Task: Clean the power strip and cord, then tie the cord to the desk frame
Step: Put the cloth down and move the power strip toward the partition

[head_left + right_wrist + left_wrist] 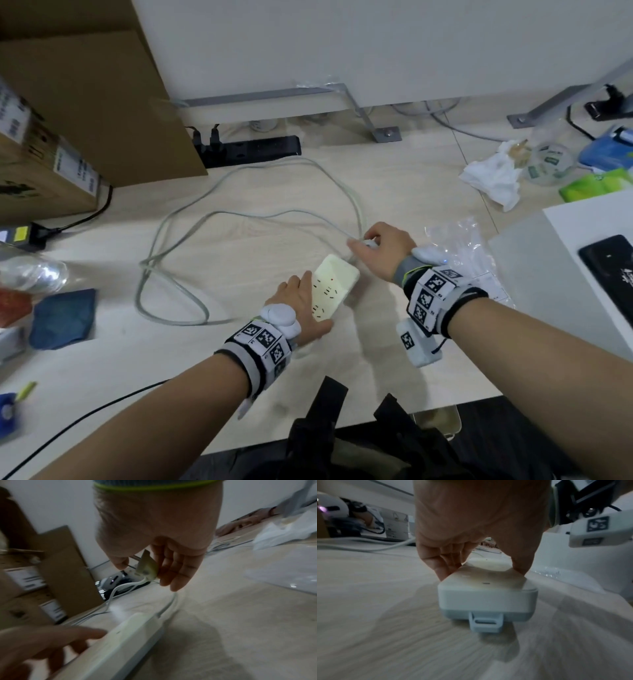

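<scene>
Now power strip (330,289) in left grip (301,308), plug (147,566) in right grip (380,250).

Box labels (73,168) too blurred

Strip (334,287) lay on the floor (239,359), centre, slanting away to the right. Left hand (298,305) sat on its near left side; right hand (383,248) just past its far end, at the plug (147,566). Cord (171,219) looped over the floor left of and behind the strip. Second strip (250,150) lay further back, by the desk frame (363,113). Boxes (78,113) stood far left. Cloth (63,318) lay near left. Tissue (493,174) and bag (459,246) lay right.
</scene>
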A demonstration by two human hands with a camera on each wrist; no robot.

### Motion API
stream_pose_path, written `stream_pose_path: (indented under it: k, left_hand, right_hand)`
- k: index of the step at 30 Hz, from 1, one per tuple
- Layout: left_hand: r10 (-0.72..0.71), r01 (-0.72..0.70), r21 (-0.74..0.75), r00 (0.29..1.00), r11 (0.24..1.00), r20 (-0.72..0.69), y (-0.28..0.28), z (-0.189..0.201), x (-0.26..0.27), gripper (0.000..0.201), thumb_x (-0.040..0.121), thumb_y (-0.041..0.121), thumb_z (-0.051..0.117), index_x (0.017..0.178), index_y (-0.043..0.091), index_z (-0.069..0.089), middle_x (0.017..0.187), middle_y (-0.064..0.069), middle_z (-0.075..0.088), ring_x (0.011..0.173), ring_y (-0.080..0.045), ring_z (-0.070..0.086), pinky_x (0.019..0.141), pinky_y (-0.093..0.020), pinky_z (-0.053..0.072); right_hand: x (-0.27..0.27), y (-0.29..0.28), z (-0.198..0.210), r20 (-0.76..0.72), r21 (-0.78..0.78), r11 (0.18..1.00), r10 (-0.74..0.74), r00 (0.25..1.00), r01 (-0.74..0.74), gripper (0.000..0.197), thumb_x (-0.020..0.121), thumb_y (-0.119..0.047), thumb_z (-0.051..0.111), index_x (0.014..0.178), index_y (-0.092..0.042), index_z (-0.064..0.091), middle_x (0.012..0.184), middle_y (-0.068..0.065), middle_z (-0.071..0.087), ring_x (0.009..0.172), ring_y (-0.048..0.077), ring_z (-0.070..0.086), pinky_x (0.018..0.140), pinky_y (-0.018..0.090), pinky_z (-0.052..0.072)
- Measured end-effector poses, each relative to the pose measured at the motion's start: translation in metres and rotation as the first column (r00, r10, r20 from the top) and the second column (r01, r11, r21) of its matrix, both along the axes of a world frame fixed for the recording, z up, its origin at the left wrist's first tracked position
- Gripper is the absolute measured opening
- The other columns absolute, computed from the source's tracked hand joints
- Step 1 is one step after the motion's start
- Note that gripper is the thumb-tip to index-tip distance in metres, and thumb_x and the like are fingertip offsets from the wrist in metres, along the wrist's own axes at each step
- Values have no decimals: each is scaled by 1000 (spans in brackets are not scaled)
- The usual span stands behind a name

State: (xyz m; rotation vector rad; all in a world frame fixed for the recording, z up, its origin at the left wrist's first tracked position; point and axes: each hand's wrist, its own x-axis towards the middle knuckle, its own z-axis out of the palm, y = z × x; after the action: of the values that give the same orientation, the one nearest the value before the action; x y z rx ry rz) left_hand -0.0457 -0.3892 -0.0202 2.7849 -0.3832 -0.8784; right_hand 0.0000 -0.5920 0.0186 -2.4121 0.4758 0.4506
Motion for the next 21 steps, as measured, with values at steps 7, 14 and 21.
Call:
stream_pose_path:
  k: [7,14,21]
  left_hand:
    - [198,-208,-135,977,969,-84,-57,-4,17,77,66,65,62,125,21,39,114,-5,48,104,-25,53,84,-40,49]
    - [502,-621,-561,780,547,-373,-53,-3,27,39,96,14,44,135,12,45,122,-11,61,104,-24,60,90,-33,49]
    - [481,-859,-477,502,185,-719,-16,16,56,19,99,10,43,113,1,53,78,-11,56,62,-25,57,57,-32,53]
  right_hand:
    - [-25,11,-7,-130,-19,985,169,977,-173,51,79,-69,51,108,-27,48,89,-1,63,77,21,60,69,32,47]
    - [-38,-1,-10,-152,-65,989,122,981,-133,55,75,-75,48,104,-28,48,91,-2,62,80,23,59,71,33,47]
    - [-49,32,-8,-146,-2,929,365,919,-369,55,77,-74,49,108,-28,47,92,-3,66,84,21,61,75,35,49]
